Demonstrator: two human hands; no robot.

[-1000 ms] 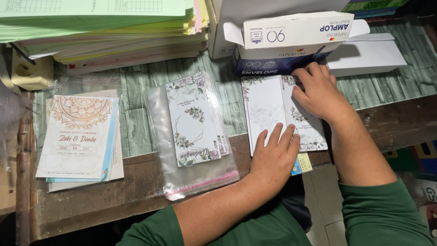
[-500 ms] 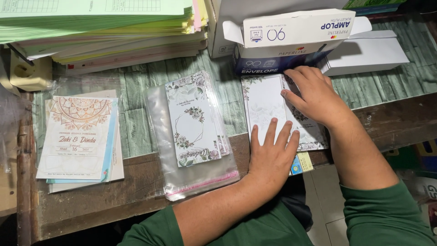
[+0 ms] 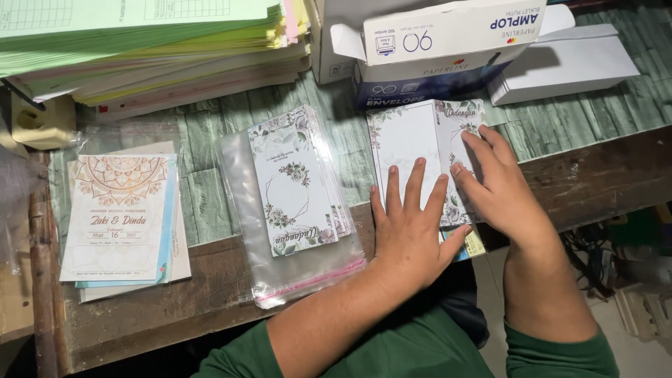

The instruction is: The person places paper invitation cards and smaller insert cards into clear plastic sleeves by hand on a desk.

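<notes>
White floral card (image 3: 413,150), folded and lying on the wooden table (image 3: 175,308) in front of the envelope box (image 3: 434,49), is seen in the head view. It is pressed flat by the left hand (image 3: 413,227), palm down, fingers spread wide, nothing gripped. The card's right flap is touched by the right hand (image 3: 500,189), fingers extended and loosely together, nothing grasped. A stack of floral cards (image 3: 297,182) on clear plastic sleeves (image 3: 294,273) is located to the left, well apart from a mandala-printed card (image 3: 119,217).
</notes>
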